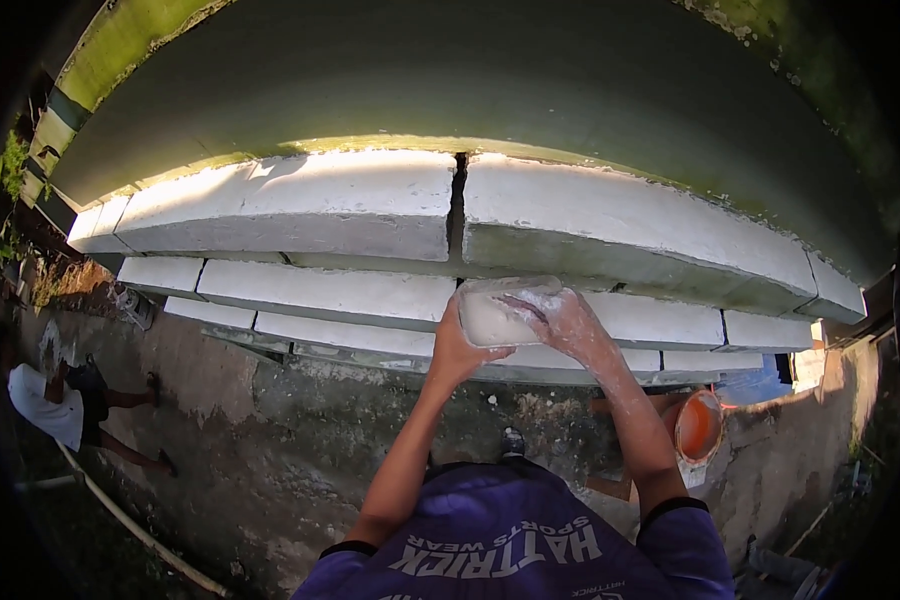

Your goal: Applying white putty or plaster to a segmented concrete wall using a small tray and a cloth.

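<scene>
A small clear rectangular plastic tub (pixel 495 322) with white paste or paint in it is held in front of my chest. My left hand (pixel 459 341) grips it from the left, fingers under its near edge. My right hand (pixel 570 319), smeared with white, is at the tub's right side, its fingers reaching over the rim into the white material. A dark reddish strip shows there; I cannot tell whether it is a finger or a held tool. Beyond the tub, a long white-coated concrete ledge (pixel 352 184) is split by a dark vertical gap (pixel 457 202).
Lower white ledges (pixel 330 285) run in tiers below it. An orange bucket (pixel 696 426) stands at right on stained concrete ground (pixel 330 435), near a blue sheet (pixel 746 386). A person in a white top (pixel 49 405) is at left, near a pale pole (pixel 131 525).
</scene>
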`<state>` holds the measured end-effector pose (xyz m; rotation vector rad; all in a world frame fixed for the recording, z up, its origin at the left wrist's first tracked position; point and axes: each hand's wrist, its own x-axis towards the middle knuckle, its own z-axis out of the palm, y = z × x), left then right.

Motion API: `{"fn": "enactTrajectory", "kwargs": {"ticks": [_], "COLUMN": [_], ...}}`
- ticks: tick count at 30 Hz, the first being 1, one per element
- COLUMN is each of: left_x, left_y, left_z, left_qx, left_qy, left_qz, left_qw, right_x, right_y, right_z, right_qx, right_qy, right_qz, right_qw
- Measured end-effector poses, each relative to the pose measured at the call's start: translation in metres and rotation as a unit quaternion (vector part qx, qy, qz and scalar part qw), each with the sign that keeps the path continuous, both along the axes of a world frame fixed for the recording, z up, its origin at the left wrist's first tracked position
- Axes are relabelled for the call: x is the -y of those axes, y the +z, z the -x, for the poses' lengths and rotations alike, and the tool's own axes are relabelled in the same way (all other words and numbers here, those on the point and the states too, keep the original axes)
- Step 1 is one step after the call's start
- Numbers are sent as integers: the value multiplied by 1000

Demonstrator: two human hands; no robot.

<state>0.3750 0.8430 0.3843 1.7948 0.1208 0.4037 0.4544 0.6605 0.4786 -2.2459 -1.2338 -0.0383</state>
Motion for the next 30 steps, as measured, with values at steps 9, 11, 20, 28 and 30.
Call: {"fn": "enactTrajectory", "kwargs": {"ticks": [9, 11, 20, 28, 30], "left_x": [3, 1, 1, 1, 2], "left_y": [9, 8, 7, 10, 9], "left_z": [1, 0, 2, 2, 3], "left_qx": [2, 6, 7, 1, -3], "left_qy": [-8, -23, -5, -11, -9], "left_qz": [12, 35, 5, 11, 9], "left_qw": [1000, 999, 1000, 1000, 1000], "right_x": [-12, -11, -3, 3, -3], "right_y": [-15, -15, -14, -15, -8], "right_z": [-16, -16, -8, -18, -22], "right_qx": [7, -4, 13, 1, -19], "right_qy": [6, -7, 23, 85, 46], "right_qz": [38, 57, 83, 29, 58], "right_qw": [999, 998, 996, 996, 997]}}
